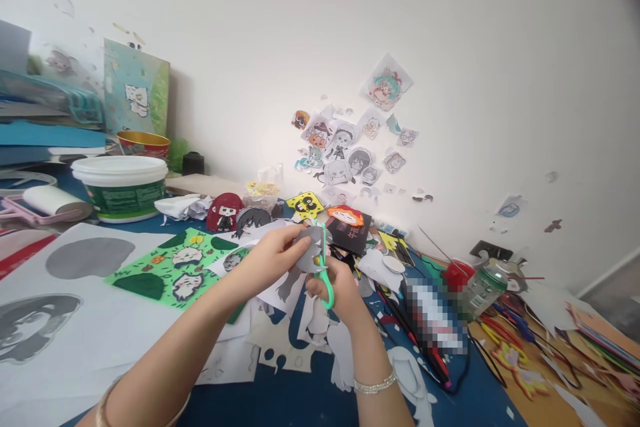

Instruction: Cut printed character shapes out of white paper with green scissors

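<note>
Over the middle of the cluttered table, my left hand (283, 252) pinches a grey paper cutout (306, 259) with jagged edges. My right hand (340, 287) grips green-handled scissors (327, 290), whose blades point away from me and lie along the cutout's right side. How far the blades are parted I cannot make out. Below the hands lie cut paper scraps (285, 341) and a grey printed piece (289, 288). Left of my left forearm is a green sheet (165, 267) with drawn figures.
A lidded white-and-green tub (120, 187) stands at the left. On the right are a glass jar (484, 287), a red cup (457, 275), pens and cords. Red-haired (225, 212) and yellow (305, 204) cutouts stand behind my hands. Drawings (343, 140) cover part of the wall.
</note>
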Demonstrator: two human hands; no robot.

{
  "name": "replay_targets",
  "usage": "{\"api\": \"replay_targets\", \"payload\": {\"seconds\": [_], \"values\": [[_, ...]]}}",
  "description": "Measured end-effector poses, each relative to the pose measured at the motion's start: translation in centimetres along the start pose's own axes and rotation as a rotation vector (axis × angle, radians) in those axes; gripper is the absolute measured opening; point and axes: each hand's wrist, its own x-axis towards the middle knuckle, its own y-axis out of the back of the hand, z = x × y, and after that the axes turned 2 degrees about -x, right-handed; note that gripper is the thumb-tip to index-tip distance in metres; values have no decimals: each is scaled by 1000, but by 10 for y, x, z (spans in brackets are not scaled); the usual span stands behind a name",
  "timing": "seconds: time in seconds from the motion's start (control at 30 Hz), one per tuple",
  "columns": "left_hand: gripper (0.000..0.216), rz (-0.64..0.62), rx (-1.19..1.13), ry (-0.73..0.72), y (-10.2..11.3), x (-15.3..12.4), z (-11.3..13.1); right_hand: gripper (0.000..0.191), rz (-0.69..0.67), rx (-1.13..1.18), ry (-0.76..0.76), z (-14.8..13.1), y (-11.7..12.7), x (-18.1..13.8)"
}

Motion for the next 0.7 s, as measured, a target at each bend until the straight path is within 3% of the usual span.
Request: {"api": "replay_targets", "payload": {"seconds": [0.37,0.53,0.7], "values": [[29,-13,-84,42,-2,2,-6,38,20,1,5,-4,0,0],[29,-126,-127,26,-6,2,-8,38,62,-23,27,-4,0,1],[29,-26,-97,53,-9,5,-14,41,57,18,14,-2,0,2]]}}
